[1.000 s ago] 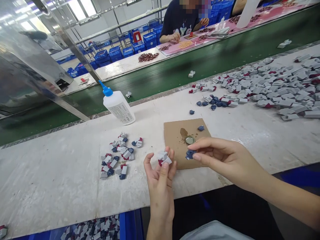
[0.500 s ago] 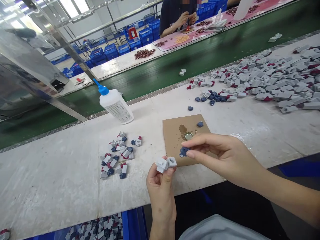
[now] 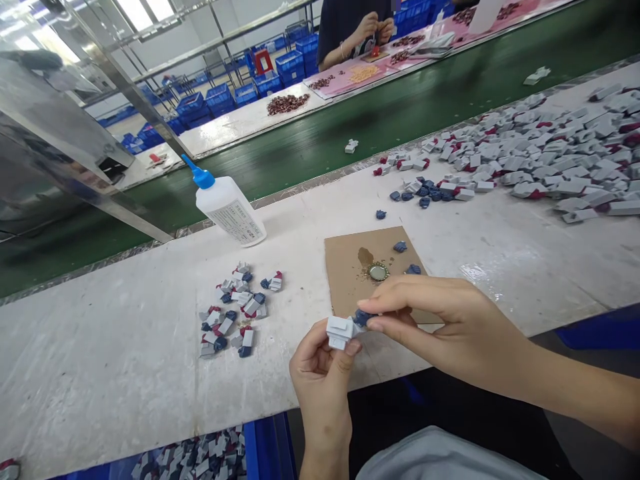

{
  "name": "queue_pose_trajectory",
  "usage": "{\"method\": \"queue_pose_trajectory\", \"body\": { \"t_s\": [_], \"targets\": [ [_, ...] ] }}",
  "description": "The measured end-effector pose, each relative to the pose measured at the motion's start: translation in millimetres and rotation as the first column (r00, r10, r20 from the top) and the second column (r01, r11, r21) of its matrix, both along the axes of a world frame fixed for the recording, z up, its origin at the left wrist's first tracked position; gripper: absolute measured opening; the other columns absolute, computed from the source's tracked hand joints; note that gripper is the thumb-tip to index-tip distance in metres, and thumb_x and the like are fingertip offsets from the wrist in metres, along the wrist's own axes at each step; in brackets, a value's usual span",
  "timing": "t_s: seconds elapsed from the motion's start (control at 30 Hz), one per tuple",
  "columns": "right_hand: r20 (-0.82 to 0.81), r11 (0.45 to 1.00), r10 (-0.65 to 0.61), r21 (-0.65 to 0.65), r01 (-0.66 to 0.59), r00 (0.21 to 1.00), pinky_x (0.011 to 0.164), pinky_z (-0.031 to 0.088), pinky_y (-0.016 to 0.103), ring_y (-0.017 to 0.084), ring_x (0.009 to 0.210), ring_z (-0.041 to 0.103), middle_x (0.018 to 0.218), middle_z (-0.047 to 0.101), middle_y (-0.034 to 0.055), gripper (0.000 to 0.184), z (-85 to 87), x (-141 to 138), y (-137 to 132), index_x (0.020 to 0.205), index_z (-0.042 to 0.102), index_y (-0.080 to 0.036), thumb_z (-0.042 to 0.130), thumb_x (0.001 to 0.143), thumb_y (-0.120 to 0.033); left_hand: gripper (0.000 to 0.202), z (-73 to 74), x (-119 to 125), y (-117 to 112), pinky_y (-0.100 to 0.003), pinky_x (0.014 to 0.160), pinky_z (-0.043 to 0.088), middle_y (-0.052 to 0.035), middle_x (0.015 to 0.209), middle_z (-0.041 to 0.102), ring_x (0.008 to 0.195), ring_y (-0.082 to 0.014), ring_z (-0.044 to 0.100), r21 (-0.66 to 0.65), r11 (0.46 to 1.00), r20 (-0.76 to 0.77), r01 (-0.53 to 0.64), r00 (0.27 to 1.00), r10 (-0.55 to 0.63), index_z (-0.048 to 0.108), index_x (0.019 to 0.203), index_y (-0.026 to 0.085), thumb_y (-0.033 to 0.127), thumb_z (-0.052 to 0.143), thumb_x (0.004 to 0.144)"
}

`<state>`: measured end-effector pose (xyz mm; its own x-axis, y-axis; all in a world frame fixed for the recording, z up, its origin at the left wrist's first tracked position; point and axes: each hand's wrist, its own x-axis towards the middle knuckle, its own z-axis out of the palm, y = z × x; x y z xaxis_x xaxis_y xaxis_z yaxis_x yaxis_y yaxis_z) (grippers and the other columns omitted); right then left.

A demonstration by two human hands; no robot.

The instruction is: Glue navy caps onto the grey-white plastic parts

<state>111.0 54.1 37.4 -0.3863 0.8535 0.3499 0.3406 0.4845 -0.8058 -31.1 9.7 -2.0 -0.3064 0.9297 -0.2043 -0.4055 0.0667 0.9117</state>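
My left hand point(image 3: 320, 373) is closed around a small grey plastic part point(image 3: 339, 331), held up over the table's front edge. My right hand point(image 3: 445, 327) pinches a small dark blue piece point(image 3: 361, 317) between thumb and forefinger, and that piece touches the grey part's right side. Just behind the hands lies a brown cardboard square point(image 3: 350, 267) with a small metal cap of glue point(image 3: 379, 272) and two loose blue pieces point(image 3: 400, 247) on it.
A white glue bottle with a blue nozzle point(image 3: 227, 210) leans at mid-left. A small pile of assembled grey-blue-red parts point(image 3: 235, 310) lies left of the hands; a large heap of grey parts point(image 3: 540, 160) fills the right. A green conveyor belt point(image 3: 350, 133) runs behind. Another person point(image 3: 357, 30) works across it.
My right hand has brought the blue piece left and down until it meets the grey part. My left hand has turned the grey part and lowered slightly.
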Motion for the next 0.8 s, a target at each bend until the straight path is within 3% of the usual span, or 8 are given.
{"method": "queue_pose_trajectory", "body": {
  "t_s": [0.2,0.37,0.5,0.57,0.6,0.67,0.73,0.8],
  "targets": [
    [-0.043,0.978,0.128,-0.158,-0.133,0.991,0.055,0.047,0.02,0.01,0.063,0.059,0.073,0.063,0.0014,0.009,1.7,1,4,0.082,0.065,-0.015,0.058,0.081,-0.02,0.01,-1.8,-3,3,-0.015,0.059,0.048,0.0012,0.067,0.069,0.063,-0.0089,0.061,0.04,0.996,-0.028,0.086,0.996,-0.085,0.073,0.07,0.023,0.025,0.077,0.061],
    [-0.089,0.938,0.12,-0.315,-0.142,0.989,0.055,0.049,0.021,0.011,0.064,0.061,0.074,0.064,0.0026,0.01,-17.2,-4,7,0.081,0.063,-0.015,0.056,0.081,-0.022,0.01,-8.7,-5,-1,-0.02,0.063,0.051,-0.0003,0.066,0.067,0.064,-0.012,0.063,-0.045,0.994,-0.049,0.099,0.994,-0.101,0.071,0.071,0.02,0.024,0.076,0.062],
    [-0.08,0.903,0.156,-0.391,-0.175,0.984,0.055,0.049,0.022,0.013,0.068,0.062,0.08,0.065,0.0039,0.015,-38.6,-19,14,0.088,0.064,-0.016,0.053,0.083,-0.025,0.034,-16.6,-18,7,-0.026,0.065,0.051,-0.0052,0.087,0.066,0.076,-0.017,0.062,-0.125,0.984,-0.283,0.13,0.946,-0.161,0.064,0.104,0.021,0.028,0.068,0.071],
    [-0.032,0.95,0.152,-0.269,-0.155,0.988,0.056,0.048,0.023,0.012,0.068,0.059,0.087,0.064,0.0052,0.019,-43.7,-23,22,0.096,0.064,-0.017,0.051,0.085,-0.025,0.042,-21.9,-34,18,-0.033,0.071,0.05,-0.007,0.094,0.064,0.083,-0.0203,0.06,-0.115,0.982,-0.593,0.152,0.783,-0.191,0.056,0.118,0.024,0.028,0.061,0.077],
    [-0.008,0.976,0.125,-0.18,-0.125,0.992,0.057,0.047,0.024,0.011,0.068,0.057,0.091,0.062,0.0057,0.022,-44.5,-21,28,0.103,0.062,-0.018,0.049,0.086,-0.025,0.04,-24.7,-44,24,-0.037,0.075,0.049,-0.0079,0.093,0.064,0.086,-0.0228,0.058,-0.106,0.981,-0.763,0.163,0.619,-0.185,0.056,0.119,0.024,0.028,0.057,0.079],
    [0.041,0.999,0.015,-0.035,-0.013,0.999,0.058,0.046,0.025,0.011,0.066,0.055,0.099,0.06,0.0062,0.029,-43.9,-6,40,0.115,0.056,-0.021,0.047,0.088,-0.026,0.033,-29.3,-66,33,-0.046,0.082,0.043,-0.0118,0.094,0.063,0.094,-0.029,0.052,-0.086,0.982,-0.973,0.171,0.198,-0.119,0.062,0.111,0.02,0.026,0.052,0.081],
    [0.104,0.984,-0.17,0.067,0.164,0.98,0.055,0.044,0.025,0.012,0.066,0.054,0.101,0.059,0.0066,0.031,-43.9,22,55,0.118,0.053,-0.023,0.047,0.088,-0.029,0.034,-30.2,-85,38,-0.051,0.087,0.039,-0.017,0.11,0.058,0.105,-0.0347,0.046,-0.005,0.991,-0.992,0.135,-0.128,0.013,0.062,0.112,0.017,0.025,0.052,0.08],
    [0.193,0.915,-0.395,0.166,0.367,0.898,0.053,0.042,0.026,0.014,0.069,0.055,0.104,0.06,0.0084,0.031,-48.3,58,70,0.116,0.054,-0.022,0.048,0.087,-0.031,0.044,-24.5,-94,43,-0.053,0.091,0.035,-0.0197,0.128,0.046,0.114,-0.0378,0.041,0.106,0.985,-0.952,0.138,-0.271,0.141,0.056,0.121,0.017,0.023,0.055,0.078]
  ]
}}
